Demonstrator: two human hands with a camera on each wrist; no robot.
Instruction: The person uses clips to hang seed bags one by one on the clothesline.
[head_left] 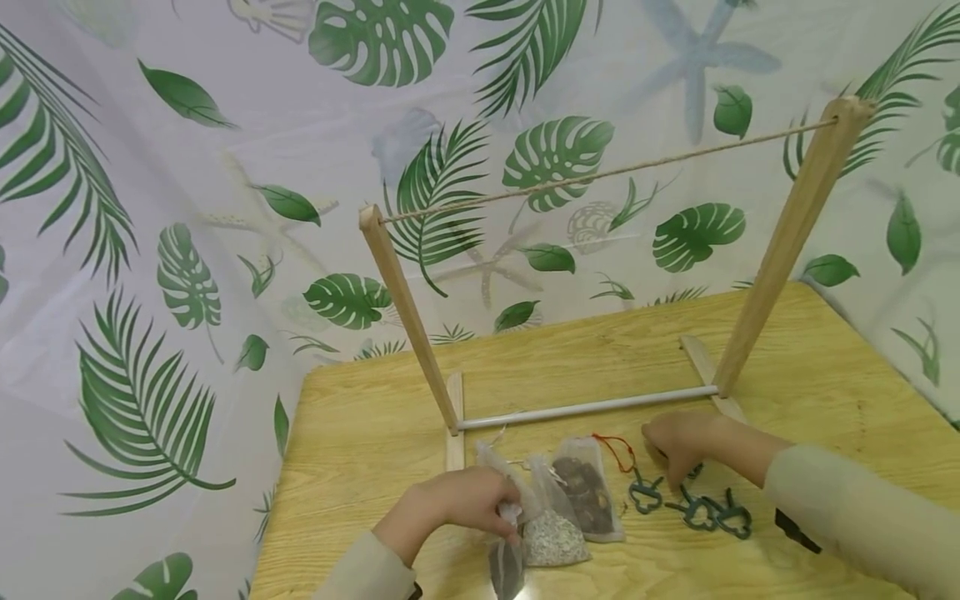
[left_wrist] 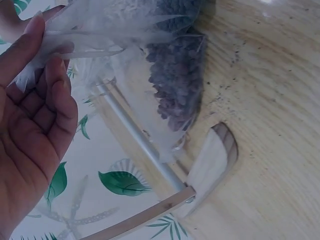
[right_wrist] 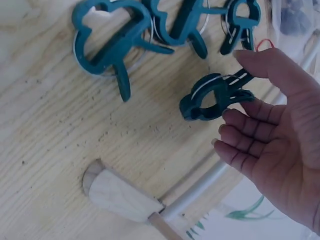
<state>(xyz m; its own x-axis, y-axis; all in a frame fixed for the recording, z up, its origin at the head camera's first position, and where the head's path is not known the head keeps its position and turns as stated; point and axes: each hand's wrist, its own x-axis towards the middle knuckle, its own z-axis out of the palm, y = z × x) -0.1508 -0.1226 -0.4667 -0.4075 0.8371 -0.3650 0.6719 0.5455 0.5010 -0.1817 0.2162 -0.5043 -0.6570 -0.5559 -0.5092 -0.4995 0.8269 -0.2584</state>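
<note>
In the head view my left hand (head_left: 468, 500) pinches the gathered top of a small sheer bag (head_left: 506, 571) with dark contents. The left wrist view shows its thin white fabric (left_wrist: 90, 37) between the thumb and fingers. Beside it lie a sheer bag of pale speckled bits (head_left: 555, 542) and another with dark brown pieces (head_left: 585, 492). My right hand (head_left: 686, 442) pinches the handles of a dark green spring clip (right_wrist: 186, 107) between thumb and fingers, just over the table. Several more green clips (right_wrist: 112, 52) lie close by, some in the head view (head_left: 645, 493).
A wooden frame stands behind the bags: a left post (head_left: 412, 321), a right post (head_left: 780, 250), a rope (head_left: 600, 173) strung between their tops, and a white rod (head_left: 585, 409) low down. A red cord (head_left: 618, 446) lies near the clips. Dark crumbs are scattered on the wooden table (head_left: 360, 433).
</note>
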